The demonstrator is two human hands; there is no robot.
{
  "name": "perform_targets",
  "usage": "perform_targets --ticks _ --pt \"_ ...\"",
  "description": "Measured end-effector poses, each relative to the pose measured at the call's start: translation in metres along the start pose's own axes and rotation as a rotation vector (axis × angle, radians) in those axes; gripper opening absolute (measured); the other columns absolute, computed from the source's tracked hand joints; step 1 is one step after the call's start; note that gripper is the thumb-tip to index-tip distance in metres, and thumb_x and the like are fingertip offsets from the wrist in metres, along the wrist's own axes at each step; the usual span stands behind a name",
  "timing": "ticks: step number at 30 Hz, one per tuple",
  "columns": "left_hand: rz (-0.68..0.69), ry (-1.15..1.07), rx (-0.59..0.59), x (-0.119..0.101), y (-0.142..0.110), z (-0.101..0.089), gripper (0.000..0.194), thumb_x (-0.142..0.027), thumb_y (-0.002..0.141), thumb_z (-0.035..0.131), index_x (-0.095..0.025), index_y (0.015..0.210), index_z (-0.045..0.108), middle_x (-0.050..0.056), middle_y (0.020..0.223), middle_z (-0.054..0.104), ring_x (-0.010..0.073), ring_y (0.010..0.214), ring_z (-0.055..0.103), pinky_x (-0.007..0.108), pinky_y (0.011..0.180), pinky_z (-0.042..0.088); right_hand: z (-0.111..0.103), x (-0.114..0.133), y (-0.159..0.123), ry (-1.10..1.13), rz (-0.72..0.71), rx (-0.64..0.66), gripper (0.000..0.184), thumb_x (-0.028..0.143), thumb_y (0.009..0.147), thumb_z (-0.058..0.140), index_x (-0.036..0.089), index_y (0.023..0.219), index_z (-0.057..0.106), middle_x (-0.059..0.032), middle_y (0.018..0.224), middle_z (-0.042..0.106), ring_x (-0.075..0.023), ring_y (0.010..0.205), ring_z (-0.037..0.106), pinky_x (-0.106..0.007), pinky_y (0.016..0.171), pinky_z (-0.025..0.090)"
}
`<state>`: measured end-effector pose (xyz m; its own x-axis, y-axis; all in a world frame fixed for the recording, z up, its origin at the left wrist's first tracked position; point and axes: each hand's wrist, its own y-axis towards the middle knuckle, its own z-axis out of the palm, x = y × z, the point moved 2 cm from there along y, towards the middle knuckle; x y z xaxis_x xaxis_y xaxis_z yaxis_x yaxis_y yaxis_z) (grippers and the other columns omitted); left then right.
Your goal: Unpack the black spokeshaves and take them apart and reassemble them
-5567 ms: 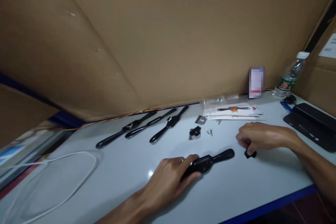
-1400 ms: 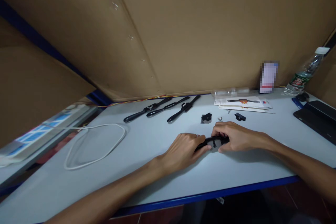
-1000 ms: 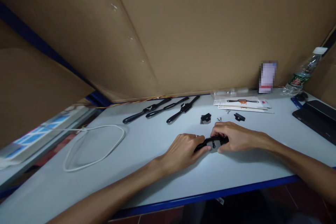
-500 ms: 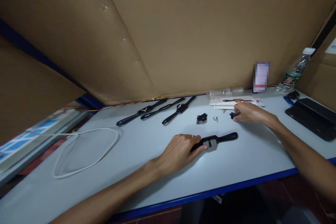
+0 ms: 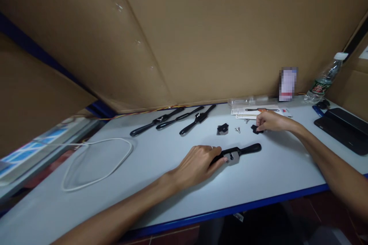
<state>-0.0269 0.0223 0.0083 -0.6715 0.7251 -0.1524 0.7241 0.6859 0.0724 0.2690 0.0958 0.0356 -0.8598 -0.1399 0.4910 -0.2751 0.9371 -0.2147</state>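
My left hand is closed around the left handle of a black spokeshave on the table, its thumb by the grey blade. Beyond it, the fingers of my right hand pinch a small black lever cap at the table surface. Left of that cap lie small silver screws and a stack of grey blades with black caps on top. Farther left rest a spokeshave, a bare black spokeshave body and another spokeshave.
Printed leaflets and clear plastic packaging lie at the back. A phone-like upright object, a water bottle and a black case stand or lie at right. A white cable loops on the left. Cardboard walls enclose the table.
My right hand has shifted slightly, and the black cap in its fingers now appears turned flatter to the table. The left hand keeps its hold. The view has moved slightly.
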Motion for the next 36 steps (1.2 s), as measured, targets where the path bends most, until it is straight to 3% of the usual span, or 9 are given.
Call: perform_targets --ticks 4,7,10,13,19,24,31,33,36 --pt "0.040 -0.012 0.003 0.000 0.000 -0.005 0.029 -0.036 0.100 0.041 -0.019 0.081 0.055 0.002 0.067 0.061 0.0176 0.058 0.053 0.031 0.057 0.026 -0.003 0.001 0.002 0.052 -0.018 -0.091 0.005 0.016 0.079 0.065 0.017 0.074 0.067 -0.0036 0.074 0.068 -0.0160 0.067 0.059 -0.027 0.061 0.040" --pt "0.079 -0.027 0.008 0.001 0.000 -0.007 0.017 -0.027 0.092 0.043 -0.020 0.080 0.053 0.001 0.066 0.059 0.0163 0.055 0.049 0.032 0.057 0.027 -0.001 0.015 -0.003 0.183 -0.124 -0.145 0.009 0.024 0.084 0.063 0.018 0.080 0.067 -0.0032 0.076 0.068 -0.0162 0.070 0.059 -0.028 0.064 0.041" --pt "0.094 -0.029 -0.003 0.004 0.000 -0.007 0.013 -0.023 0.089 0.042 -0.020 0.080 0.051 0.000 0.064 0.056 0.0150 0.052 0.045 0.032 0.055 0.026 0.011 0.042 -0.015 0.343 -0.300 -0.090 0.013 0.031 0.084 0.065 0.018 0.079 0.067 -0.0020 0.075 0.066 -0.0158 0.070 0.058 -0.029 0.066 0.042" --pt "0.095 -0.016 -0.028 0.007 0.001 -0.006 0.013 -0.025 0.091 0.041 -0.020 0.083 0.052 0.000 0.065 0.057 0.0154 0.053 0.046 0.032 0.055 0.026 0.031 0.066 -0.026 0.402 -0.374 -0.035 0.010 0.027 0.084 0.065 0.018 0.080 0.068 -0.0012 0.076 0.066 -0.0145 0.071 0.057 -0.028 0.067 0.042" --pt "0.081 -0.019 -0.039 0.010 0.002 -0.004 0.014 -0.027 0.092 0.042 -0.020 0.086 0.052 0.000 0.065 0.058 0.0165 0.054 0.050 0.032 0.055 0.027 0.058 0.084 -0.035 0.418 -0.338 -0.010 0.008 0.015 0.083 0.065 0.017 0.076 0.067 0.0002 0.073 0.064 -0.0118 0.065 0.054 -0.025 0.061 0.040" --pt "0.068 -0.019 -0.025 0.010 0.002 -0.004 0.015 -0.028 0.093 0.043 -0.019 0.088 0.054 0.001 0.066 0.060 0.0168 0.055 0.052 0.032 0.054 0.029 0.063 0.087 -0.036 0.406 -0.317 0.009 0.013 0.007 0.082 0.065 0.017 0.073 0.066 0.0008 0.070 0.063 -0.0115 0.064 0.053 -0.025 0.061 0.040" --pt "0.074 -0.004 -0.021 0.009 0.002 -0.005 0.015 -0.027 0.093 0.042 -0.019 0.088 0.054 0.001 0.067 0.061 0.0175 0.056 0.054 0.032 0.055 0.028 0.067 0.088 -0.036 0.436 -0.310 -0.005 0.013 0.009 0.080 0.068 0.018 0.072 0.064 0.0032 0.066 0.060 -0.0108 0.060 0.052 -0.024 0.058 0.038" --pt "0.074 0.001 -0.021 0.008 0.003 -0.006 0.015 -0.027 0.093 0.042 -0.020 0.087 0.053 0.001 0.067 0.061 0.0173 0.056 0.054 0.032 0.055 0.028 0.059 0.084 -0.033 0.415 -0.328 -0.076 0.012 0.013 0.082 0.068 0.019 0.073 0.064 0.0031 0.066 0.061 -0.0118 0.062 0.053 -0.025 0.059 0.039" --pt "0.072 -0.010 -0.016 0.008 0.003 -0.006 0.015 -0.027 0.093 0.041 -0.020 0.085 0.052 0.001 0.067 0.060 0.0172 0.056 0.053 0.032 0.055 0.029 0.036 0.065 -0.022 0.296 -0.319 -0.374 0.014 0.020 0.088 0.063 0.019 0.074 0.064 0.0005 0.071 0.065 -0.0148 0.067 0.057 -0.028 0.065 0.041"
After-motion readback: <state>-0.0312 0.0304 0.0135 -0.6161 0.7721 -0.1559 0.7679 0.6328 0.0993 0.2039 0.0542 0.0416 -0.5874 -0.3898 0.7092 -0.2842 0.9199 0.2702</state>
